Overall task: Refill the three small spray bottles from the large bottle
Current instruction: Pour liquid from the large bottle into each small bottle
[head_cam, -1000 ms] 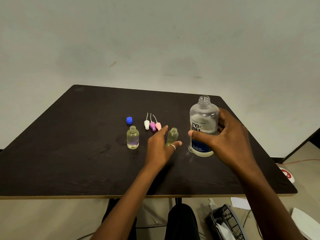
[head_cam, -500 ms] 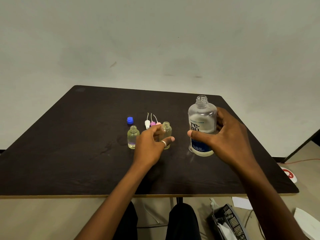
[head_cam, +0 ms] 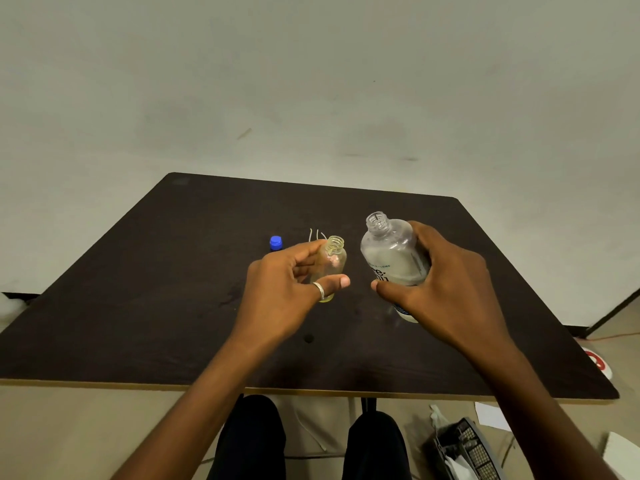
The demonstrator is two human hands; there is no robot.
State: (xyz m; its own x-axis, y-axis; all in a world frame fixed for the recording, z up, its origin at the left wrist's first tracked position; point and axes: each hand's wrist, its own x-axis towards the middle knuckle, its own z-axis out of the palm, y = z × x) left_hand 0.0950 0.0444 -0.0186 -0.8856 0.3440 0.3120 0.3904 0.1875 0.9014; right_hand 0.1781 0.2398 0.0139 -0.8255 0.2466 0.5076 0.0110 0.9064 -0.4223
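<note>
Uncapped clear small bottle (head_cam: 331, 265) and uncapped labelled large bottle (head_cam: 391, 258) are close but apart, necks leaning toward each other.

The large bottle (head_cam: 389, 252) reads "re." above a half-hidden "nu"

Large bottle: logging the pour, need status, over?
Left hand grips small bottle, neck open. Right hand grips large bottle, uncapped, tilted toward it. No pour visible; nothing between necks.
</note>
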